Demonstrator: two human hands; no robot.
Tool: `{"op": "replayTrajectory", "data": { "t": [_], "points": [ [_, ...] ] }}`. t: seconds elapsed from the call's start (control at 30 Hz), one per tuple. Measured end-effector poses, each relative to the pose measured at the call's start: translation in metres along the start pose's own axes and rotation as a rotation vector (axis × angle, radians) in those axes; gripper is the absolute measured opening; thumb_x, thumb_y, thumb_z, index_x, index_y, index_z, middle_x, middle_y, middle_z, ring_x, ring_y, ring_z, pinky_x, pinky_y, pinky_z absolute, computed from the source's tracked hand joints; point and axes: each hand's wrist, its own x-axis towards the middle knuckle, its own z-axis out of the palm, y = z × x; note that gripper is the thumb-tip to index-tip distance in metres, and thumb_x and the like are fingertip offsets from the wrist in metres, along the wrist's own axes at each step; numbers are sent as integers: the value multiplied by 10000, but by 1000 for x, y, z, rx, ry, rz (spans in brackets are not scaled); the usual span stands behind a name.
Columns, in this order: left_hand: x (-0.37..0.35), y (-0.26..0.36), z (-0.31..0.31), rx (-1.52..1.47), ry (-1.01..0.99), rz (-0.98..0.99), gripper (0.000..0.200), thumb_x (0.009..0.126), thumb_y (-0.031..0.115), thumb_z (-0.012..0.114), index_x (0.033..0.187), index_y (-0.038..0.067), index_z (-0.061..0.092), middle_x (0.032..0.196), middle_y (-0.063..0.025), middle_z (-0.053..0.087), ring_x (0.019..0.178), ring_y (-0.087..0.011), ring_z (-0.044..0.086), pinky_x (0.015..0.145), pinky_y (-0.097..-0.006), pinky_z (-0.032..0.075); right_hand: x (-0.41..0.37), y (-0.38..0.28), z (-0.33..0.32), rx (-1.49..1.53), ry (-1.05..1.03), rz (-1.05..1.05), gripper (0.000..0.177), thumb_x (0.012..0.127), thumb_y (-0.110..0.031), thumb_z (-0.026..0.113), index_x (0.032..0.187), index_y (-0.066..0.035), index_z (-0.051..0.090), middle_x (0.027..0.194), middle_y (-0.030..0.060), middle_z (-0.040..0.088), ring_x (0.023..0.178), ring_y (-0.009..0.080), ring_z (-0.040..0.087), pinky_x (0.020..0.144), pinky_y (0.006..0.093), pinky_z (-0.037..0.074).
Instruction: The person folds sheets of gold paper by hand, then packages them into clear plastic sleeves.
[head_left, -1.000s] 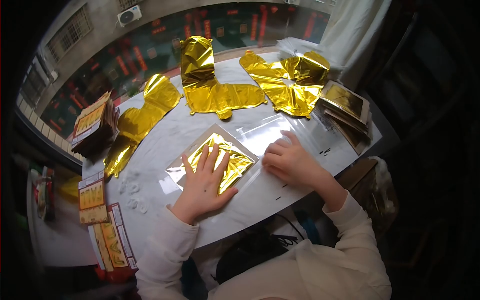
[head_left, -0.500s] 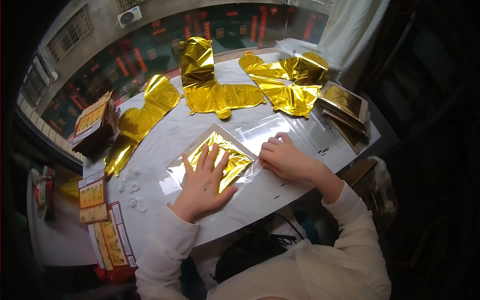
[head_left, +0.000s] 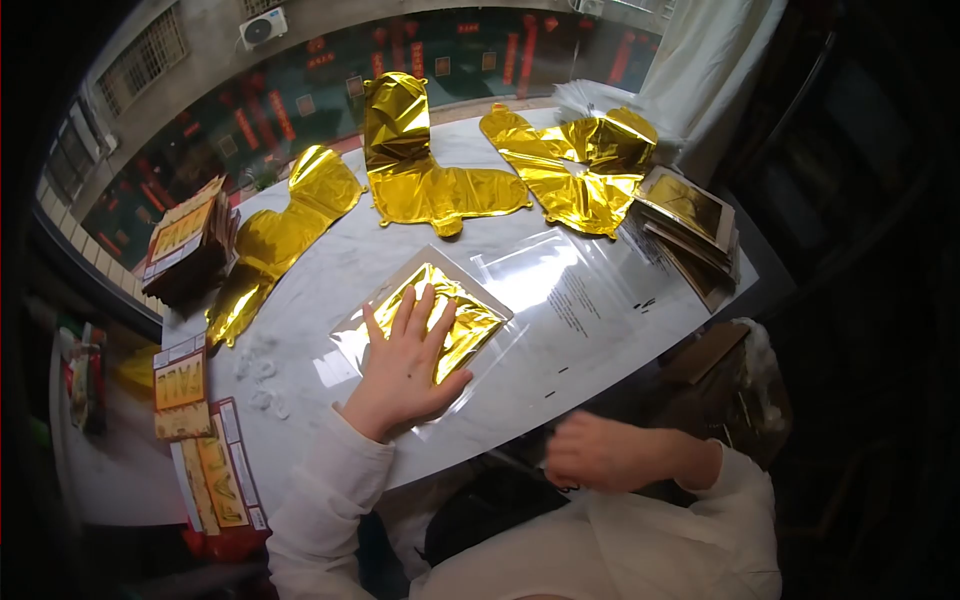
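My left hand (head_left: pixel 402 370) lies flat with fingers spread, pressing on a folded gold foil balloon (head_left: pixel 474 322) in a clear plastic sleeve with a grey-brown backing (head_left: pixel 432 258). My right hand (head_left: pixel 590 452) is off the table, in front of its near edge and above my lap. Its fingers are curled closed and slightly blurred; what they hold, if anything, is hidden. Right of the package lies a flat clear plastic bag (head_left: pixel 572 285) with small printed text.
Unfolded gold foil balloons (head_left: pixel 400 190) lie along the back of the white table (head_left: pixel 480 400). Printed cards (head_left: pixel 185 240) are stacked at the left, more cards (head_left: pixel 182 390) at the left edge. Packaged foil (head_left: pixel 690 210) is piled at the right, beside a curtain (head_left: pixel 700 70).
My right hand has left the package's right corner and moved down toward me, past the table's near edge. My left hand stays on the foil package.
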Motion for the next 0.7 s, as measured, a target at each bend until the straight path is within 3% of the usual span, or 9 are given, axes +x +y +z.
{"op": "replayTrajectory", "data": {
  "t": [0.07,0.13,0.17,0.27,0.37,0.47,0.53,0.67,0.7],
  "points": [
    [1,0,1,8,-10,-8,886,921,621,584,1614,108,380,1685,-242,272,1575,-452,201,1152,-801,24,-24,1,9,299,-116,78,86,983,-176,648,995,-91,657,947,103,663,940,310,659,869,422,510],
    [1,0,1,6,-10,-8,888,920,624,583,1614,108,381,1685,-244,271,1576,-453,199,1151,-802,22,-66,32,41,510,-217,391,133,978,-173,649,1054,-76,697,1007,144,708,963,334,685,861,438,541],
    [1,0,1,5,-14,-10,890,919,627,582,1614,109,382,1685,-246,270,1576,-453,198,1151,-803,20,-84,49,54,399,-343,686,174,960,-174,672,1092,-82,738,1065,141,726,1013,322,695,877,423,550],
    [0,-1,3,-8,14,-9,896,887,600,640,1605,114,417,1683,-242,284,1574,-435,219,1146,-826,25,-161,94,135,-495,-209,1128,117,870,-133,699,909,-60,781,924,186,753,876,359,738,809,478,578],
    [-2,-4,-2,-35,-2,17,897,879,589,654,1599,105,424,1679,-242,292,1572,-431,233,1145,-828,21,-185,93,125,-401,-71,1290,96,840,-117,711,882,-67,781,887,162,737,834,363,729,752,485,578],
    [-11,4,-18,-31,-52,39,909,863,563,685,1594,90,425,1668,-248,309,1562,-437,260,1141,-831,19,-137,44,67,-357,252,1291,113,816,-77,740,922,-90,777,912,149,717,855,374,723,745,468,577],
    [-22,13,-24,-41,-79,41,913,854,545,704,1597,96,422,1667,-243,316,1559,-443,268,1148,-825,21,-110,13,41,-418,521,1057,187,787,-20,763,953,-105,760,918,133,703,872,366,717,745,440,571],
    [-59,41,-40,-99,-106,22,901,850,449,764,1611,130,401,1679,-204,327,1564,-429,273,1198,-767,20,-61,-15,9,-260,625,364,248,797,-47,805,1027,-110,738,956,93,690,894,319,681,783,402,556],
    [-71,46,-41,-141,-99,21,909,855,440,773,1620,138,386,1687,-190,320,1572,-420,260,1214,-747,0,-47,-13,10,-251,625,353,248,797,-47,805,1027,-110,738,956,93,690,894,319,681,783,402,556]
  ]
}}
